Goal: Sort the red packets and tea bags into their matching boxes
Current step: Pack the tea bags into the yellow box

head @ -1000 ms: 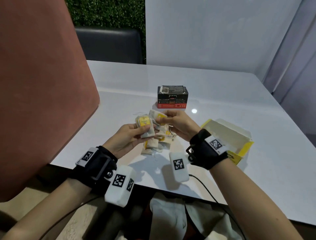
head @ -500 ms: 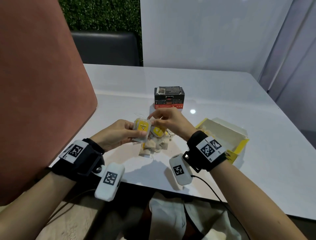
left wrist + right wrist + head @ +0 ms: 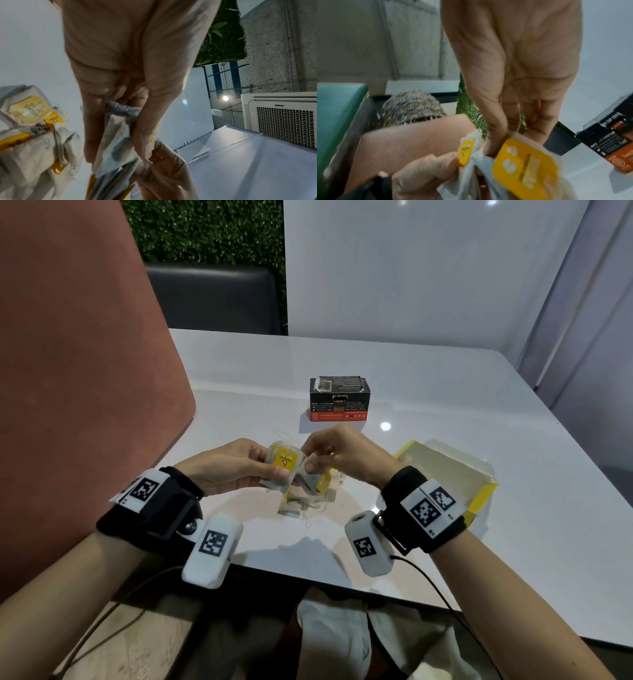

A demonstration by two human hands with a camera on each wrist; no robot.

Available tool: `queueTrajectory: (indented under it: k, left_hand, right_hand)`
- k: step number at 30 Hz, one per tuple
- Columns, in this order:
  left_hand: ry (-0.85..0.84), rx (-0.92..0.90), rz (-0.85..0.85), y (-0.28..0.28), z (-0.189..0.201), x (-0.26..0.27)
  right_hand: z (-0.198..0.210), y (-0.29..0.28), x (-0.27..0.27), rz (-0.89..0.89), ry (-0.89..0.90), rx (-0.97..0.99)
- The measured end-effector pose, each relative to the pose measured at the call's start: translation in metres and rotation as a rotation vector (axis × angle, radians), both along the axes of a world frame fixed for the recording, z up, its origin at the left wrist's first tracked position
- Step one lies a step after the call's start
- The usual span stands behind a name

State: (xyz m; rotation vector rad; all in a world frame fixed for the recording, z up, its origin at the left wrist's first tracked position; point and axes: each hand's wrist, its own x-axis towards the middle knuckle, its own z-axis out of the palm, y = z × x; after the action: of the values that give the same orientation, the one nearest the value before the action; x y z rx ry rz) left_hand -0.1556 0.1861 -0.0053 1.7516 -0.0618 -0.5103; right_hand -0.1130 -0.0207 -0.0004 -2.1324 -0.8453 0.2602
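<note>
My left hand (image 3: 236,467) grips a small stack of tea bags with yellow tags (image 3: 284,462), thumb on the front tag; the left wrist view shows the stack (image 3: 116,135) pinched between thumb and fingers. Against that stack, my right hand (image 3: 339,453) pinches another tea bag (image 3: 522,167) by its top edge. Under both hands, a loose pile of tea bags (image 3: 308,498) lies on the white table (image 3: 445,559). A black-and-red box (image 3: 339,398) stands behind it, packets showing at its open top. To the right lies an open yellow box (image 3: 445,470).
A large reddish panel (image 3: 78,388) fills the left side and overhangs the table's left edge. A dark chair (image 3: 212,299) stands behind the table. Cables hang from both wrist cameras below the near table edge.
Both hands have dropped slightly and drawn together. The right hand has brought its tea bag up against the stack that the left hand holds.
</note>
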Motion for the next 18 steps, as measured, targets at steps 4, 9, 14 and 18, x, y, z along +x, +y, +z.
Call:
queueTrajectory:
  k: [4, 9, 14, 18]
  left_hand:
    - [0.006, -0.01, -0.015, 0.002, -0.001, 0.0]
    - [0.031, -0.058, -0.003, 0.002, -0.004, -0.003]
    - [0.153, -0.283, 0.136, -0.003, -0.01, -0.007]
    - [0.278, -0.384, 0.275, -0.015, -0.023, -0.015]
  right_hand:
    - [0.0, 0.003, -0.001, -0.008, -0.015, -0.035]
    - [0.0, 0.0, -0.002, 0.03, 0.043, 0.012]
    - [-0.001, -0.003, 0.0, 0.009, 0.015, -0.066]
    - [0.001, -0.008, 0.002, -0.017, -0.056, -0.201]
